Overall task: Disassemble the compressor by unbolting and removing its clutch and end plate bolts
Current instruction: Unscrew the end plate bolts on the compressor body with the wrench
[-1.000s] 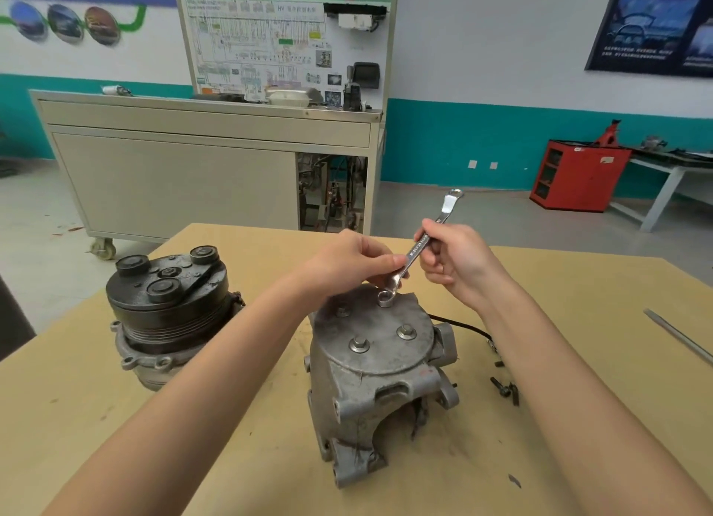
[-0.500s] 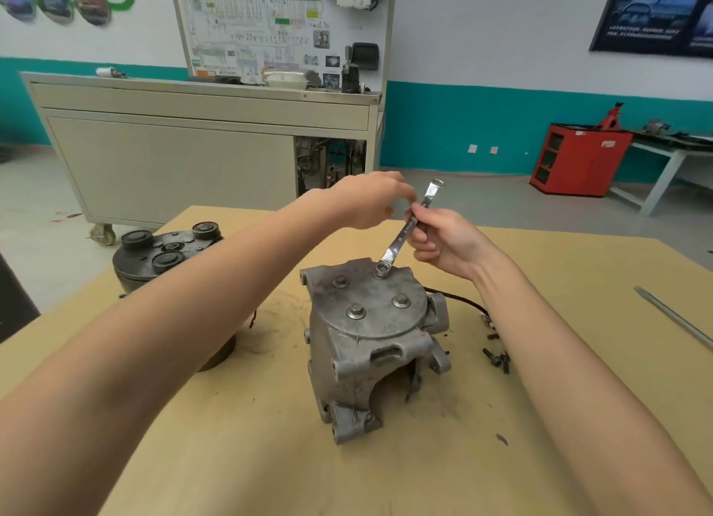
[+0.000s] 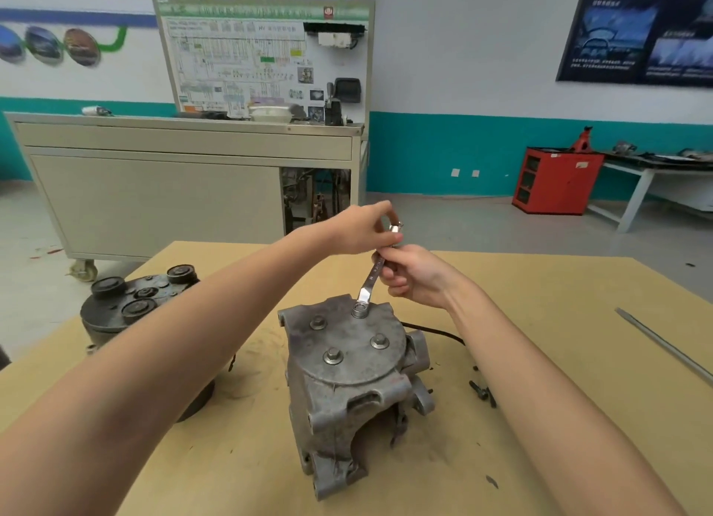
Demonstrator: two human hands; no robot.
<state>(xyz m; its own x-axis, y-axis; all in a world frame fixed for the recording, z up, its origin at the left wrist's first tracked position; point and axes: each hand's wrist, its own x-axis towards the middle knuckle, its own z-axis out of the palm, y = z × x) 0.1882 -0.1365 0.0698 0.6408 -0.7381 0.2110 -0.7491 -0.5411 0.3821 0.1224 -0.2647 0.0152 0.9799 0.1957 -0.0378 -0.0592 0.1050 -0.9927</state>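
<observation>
Operator: Since the earlier frames my left hand (image 3: 362, 226) is climbing from the ring end of the wrench (image 3: 371, 280) up to its open end, and the wrench is standing steeper.

Supervisor: What are the fingers doing?

Operator: My left fingers (image 3: 387, 239) are pinching the top tip of the wrench. My right hand (image 3: 416, 276) is curling its fingers round the shank just below. The ring end is sitting over the far bolt (image 3: 360, 309) on the end plate (image 3: 347, 369).

Supervisor: And where is the compressor sitting?

Operator: The compressor (image 3: 347, 411) is standing on end in the middle of the table (image 3: 559, 322), end plate up, between my forearms.

Supervisor: How far along are we?

Operator: I'm judging we're partway. The clutch (image 3: 135, 303) is sitting apart at the left of the table, so that stage is looking finished, though I cannot tell whether it came off this body. A few loose bolts (image 3: 480, 394) are lying just right of the compressor. On the end plate nothing is looking removed: the other three bolts (image 3: 333, 356) are showing seated heads, and the far bolt is sitting inside the ring. I'm reading the plate stage as only beginning, with four bolts waiting to come out.
</observation>
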